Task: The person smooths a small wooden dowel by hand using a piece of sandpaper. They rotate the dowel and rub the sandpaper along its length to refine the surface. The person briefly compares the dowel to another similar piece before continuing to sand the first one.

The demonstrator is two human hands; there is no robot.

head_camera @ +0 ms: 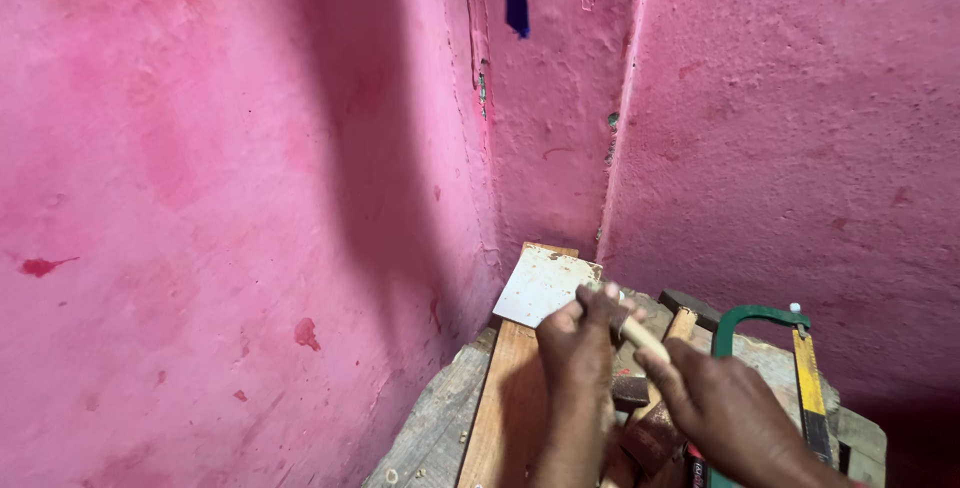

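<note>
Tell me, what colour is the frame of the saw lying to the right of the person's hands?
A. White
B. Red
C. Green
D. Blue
C: the hacksaw beside the right hand has a green curved frame, with a yellow strip along its blade side.

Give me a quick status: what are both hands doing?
Left hand grips a scraper with a pale flat blade. Right hand holds its light handle. Green hacksaw and hammers close alongside on the boards.

rough wooden bench [432, 426] in pink corner — orange plank [503, 398], green hacksaw [765, 323], hammers [650, 428] lying on it
</note>
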